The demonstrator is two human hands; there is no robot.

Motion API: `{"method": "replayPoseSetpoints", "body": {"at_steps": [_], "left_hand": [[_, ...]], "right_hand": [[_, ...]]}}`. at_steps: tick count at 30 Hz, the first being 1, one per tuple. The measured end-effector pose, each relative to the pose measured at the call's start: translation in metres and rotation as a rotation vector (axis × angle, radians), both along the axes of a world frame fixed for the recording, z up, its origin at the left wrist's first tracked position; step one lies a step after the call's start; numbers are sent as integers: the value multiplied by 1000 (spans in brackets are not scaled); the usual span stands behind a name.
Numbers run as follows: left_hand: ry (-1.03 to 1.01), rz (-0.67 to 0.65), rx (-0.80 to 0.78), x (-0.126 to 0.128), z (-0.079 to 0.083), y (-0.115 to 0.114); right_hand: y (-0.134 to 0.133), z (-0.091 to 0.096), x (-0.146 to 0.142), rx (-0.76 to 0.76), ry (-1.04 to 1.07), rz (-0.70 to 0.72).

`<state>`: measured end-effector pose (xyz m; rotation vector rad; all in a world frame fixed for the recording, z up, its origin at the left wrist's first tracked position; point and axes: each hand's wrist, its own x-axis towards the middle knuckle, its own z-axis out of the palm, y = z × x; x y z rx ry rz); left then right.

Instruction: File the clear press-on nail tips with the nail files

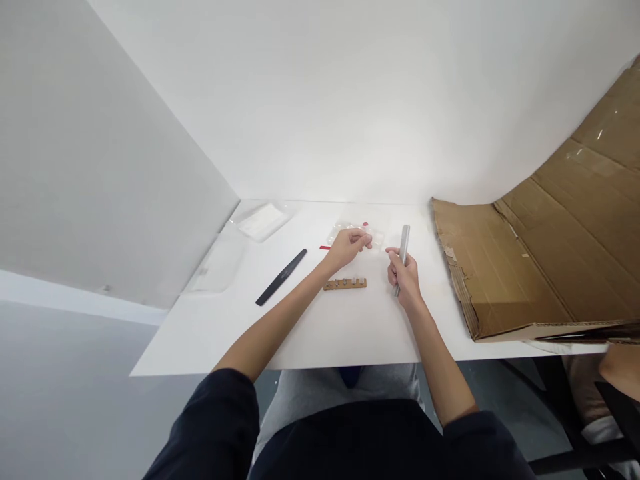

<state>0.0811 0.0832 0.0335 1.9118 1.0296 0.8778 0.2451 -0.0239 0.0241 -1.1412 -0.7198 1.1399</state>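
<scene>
My right hand (404,275) is closed around a long flat silver-grey bar (405,239), which stands up past my fingers. A small reddish piece shows by that hand's index fingertip, too small to name. My left hand (351,244) is pinched over a clear plastic case (336,233), and whatever its fingertips hold is too small to make out. A pink bit (365,224) lies at the case. Below my left hand is a narrow brown strip (345,285) with several small pegs or clear tips on it. A red stick (325,248) pokes out beside my left wrist.
A black nail file (281,277) lies left of my left forearm. Clear plastic packets (263,221) rest at the back left. An opened cardboard box (500,267) takes up the right side. Part of another person (623,370) shows at the lower right. White walls enclose the back and left.
</scene>
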Motion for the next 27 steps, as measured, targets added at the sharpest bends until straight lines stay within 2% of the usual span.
{"method": "replayPoseSetpoints", "body": {"at_steps": [4, 8, 11, 14, 17, 20, 22, 24, 27], "left_hand": [[-61, -76, -61, -2, 7, -22], [-85, -76, -75, -1, 9, -38], [-115, -73, -96, -5, 8, -43], [-161, -56, -139, -21, 7, -38], [-276, 88, -132, -46, 4, -23], [-477, 390, -40, -68, -6, -6], [-568, 542, -13, -75, -15, 3], [-611, 617, -27, -77, -25, 6], [-608, 620, -74, -76, -38, 1]], "right_hand": [[-3, 3, -5, 14, -37, 97], [-4, 4, -6, 21, -51, 132], [-4, 3, -6, 17, -63, 157], [-2, -1, -5, 6, -69, 153], [-1, -3, -4, -15, -69, 147], [-1, -4, -4, -33, -72, 146], [-1, -4, -4, -37, -77, 144], [-1, -4, -4, -41, -83, 142], [-2, -4, -4, -52, -97, 137]]}}
